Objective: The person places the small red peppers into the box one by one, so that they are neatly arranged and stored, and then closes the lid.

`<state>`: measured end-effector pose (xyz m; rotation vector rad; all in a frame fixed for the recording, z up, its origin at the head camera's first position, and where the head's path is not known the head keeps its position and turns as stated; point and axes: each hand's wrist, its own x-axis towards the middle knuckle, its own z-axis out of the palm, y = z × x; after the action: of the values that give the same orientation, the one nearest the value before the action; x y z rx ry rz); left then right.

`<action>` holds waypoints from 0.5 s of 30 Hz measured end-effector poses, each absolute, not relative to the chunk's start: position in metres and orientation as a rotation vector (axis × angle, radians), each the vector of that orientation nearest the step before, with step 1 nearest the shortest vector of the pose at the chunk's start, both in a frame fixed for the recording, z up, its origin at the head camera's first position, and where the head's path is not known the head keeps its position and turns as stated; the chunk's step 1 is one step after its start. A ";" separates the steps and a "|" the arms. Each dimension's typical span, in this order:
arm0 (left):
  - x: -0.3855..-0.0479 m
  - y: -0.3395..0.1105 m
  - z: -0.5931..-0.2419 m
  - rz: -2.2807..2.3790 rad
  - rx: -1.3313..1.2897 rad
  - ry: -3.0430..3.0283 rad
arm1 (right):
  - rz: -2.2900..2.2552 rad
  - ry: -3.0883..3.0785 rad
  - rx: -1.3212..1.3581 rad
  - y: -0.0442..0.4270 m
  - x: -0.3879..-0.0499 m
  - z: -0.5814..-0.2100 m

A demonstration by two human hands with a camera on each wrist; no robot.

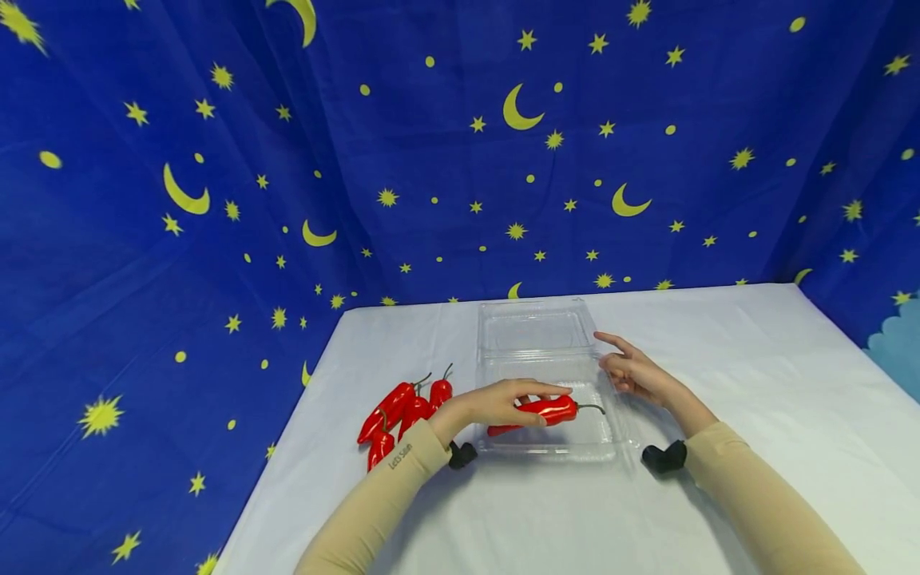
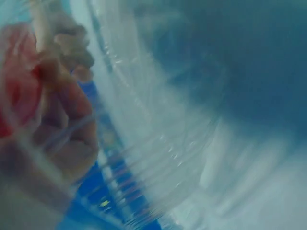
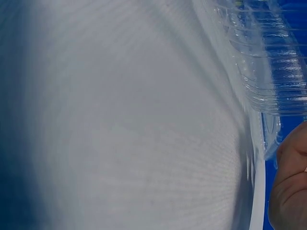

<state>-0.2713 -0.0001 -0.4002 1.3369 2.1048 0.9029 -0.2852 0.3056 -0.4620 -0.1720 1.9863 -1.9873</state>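
Observation:
My left hand (image 1: 509,402) grips a red chili pepper (image 1: 557,410) from above, its green stem pointing right. The pepper lies over the bottom half of an open clear plastic clamshell container (image 1: 546,455); whether it touches the bottom, I cannot tell. In the left wrist view the red pepper (image 2: 19,81) is blurred beside the fingers. My right hand (image 1: 640,375) is at the container's right side near the hinge, index finger extended towards the lid (image 1: 535,327) and the other fingers bent. In the right wrist view only part of the right hand (image 3: 290,187) shows, beside the clear plastic.
Several more red chili peppers (image 1: 391,407) lie in a group on the white table (image 1: 561,527), left of the container. A blue curtain (image 1: 446,144) with yellow stars and moons hangs behind the table. Black wrist mounts (image 1: 663,458) sit under the beige sleeves.

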 end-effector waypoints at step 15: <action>-0.264 0.013 -0.426 0.763 1.444 2.134 | -2.002 1.979 -0.161 0.305 -0.284 -0.461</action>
<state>-0.2638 0.0129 -0.4260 1.4441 2.1340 0.7632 -0.2838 0.3050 -0.4612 -0.1612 1.9793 -2.0018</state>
